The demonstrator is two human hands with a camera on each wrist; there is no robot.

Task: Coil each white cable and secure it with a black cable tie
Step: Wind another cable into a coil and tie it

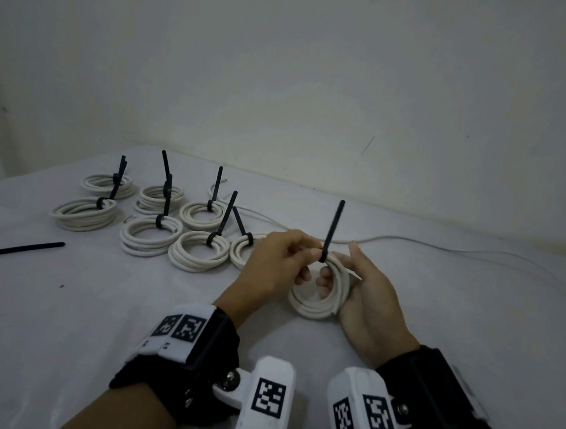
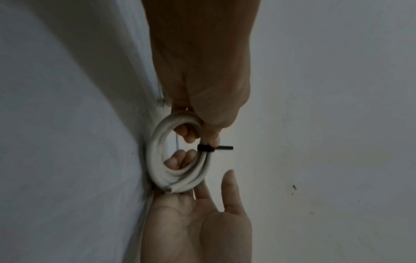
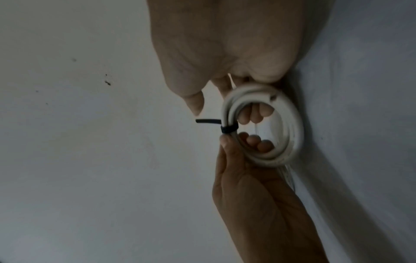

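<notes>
A white cable coil [image 1: 315,308] stands on edge on the white table [image 1: 133,321], held between both hands. A black cable tie [image 1: 333,228] is looped round its top, with the tail sticking straight up. My left hand [image 1: 281,264] pinches the coil right beside the tie, other fingers curled inside the ring. My right hand [image 1: 370,294] cups the coil's right side with fingers hooked through the ring and the thumb held out straight. In the left wrist view the tie [image 2: 204,148] wraps the coil [image 2: 155,151]. In the right wrist view the tie [image 3: 228,129] sits tight on the coil [image 3: 292,128].
Several tied coils [image 1: 198,252] with upright tie tails lie in rows at the back left. A loose black tie [image 1: 18,249] lies at the left edge. A loose white cable [image 1: 440,248] trails along the back right. A wall [image 1: 317,82] stands close behind the table.
</notes>
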